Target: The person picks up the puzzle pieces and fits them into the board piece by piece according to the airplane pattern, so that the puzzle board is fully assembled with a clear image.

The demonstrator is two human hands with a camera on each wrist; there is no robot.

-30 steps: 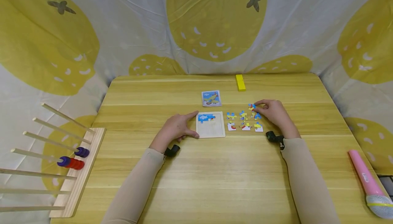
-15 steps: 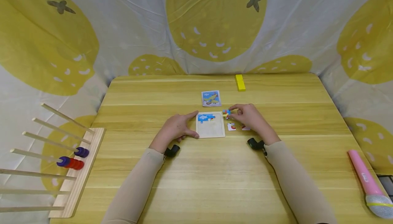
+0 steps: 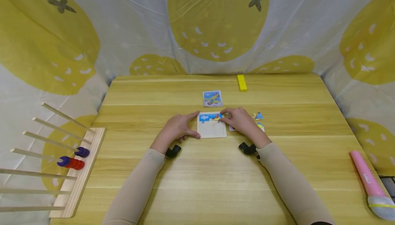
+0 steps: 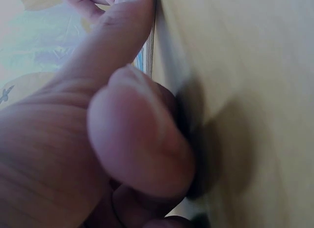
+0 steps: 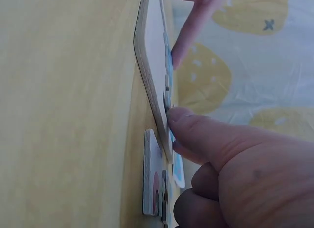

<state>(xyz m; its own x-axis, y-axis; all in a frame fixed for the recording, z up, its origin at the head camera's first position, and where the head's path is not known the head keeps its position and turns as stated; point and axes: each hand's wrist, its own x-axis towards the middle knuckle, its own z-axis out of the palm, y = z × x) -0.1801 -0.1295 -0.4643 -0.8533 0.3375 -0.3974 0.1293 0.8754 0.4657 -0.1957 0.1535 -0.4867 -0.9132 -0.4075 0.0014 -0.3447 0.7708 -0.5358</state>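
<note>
A square wooden puzzle tray lies on the table, joined blue sky pieces along its far side. My left hand touches its left edge, index finger straight at the far corner and thumb at the near one. With thumb and index finger, my right hand pinches a red, yellow and blue puzzle piece at the tray's far right corner. Seen from the right wrist, the thumb presses down right over the tray. Loose puzzle pieces lie to the right, several hidden behind that hand.
Beyond the tray lies a picture card of a yellow airplane, and a yellow block sits farther back. A wooden peg rack with purple and red rings stands at left. At the right edge rests a pink toy microphone.
My right hand has carried the puzzle piece left from the loose pieces to the tray's far right corner, beside the joined pieces. The left hand has stayed on the tray's edge.
</note>
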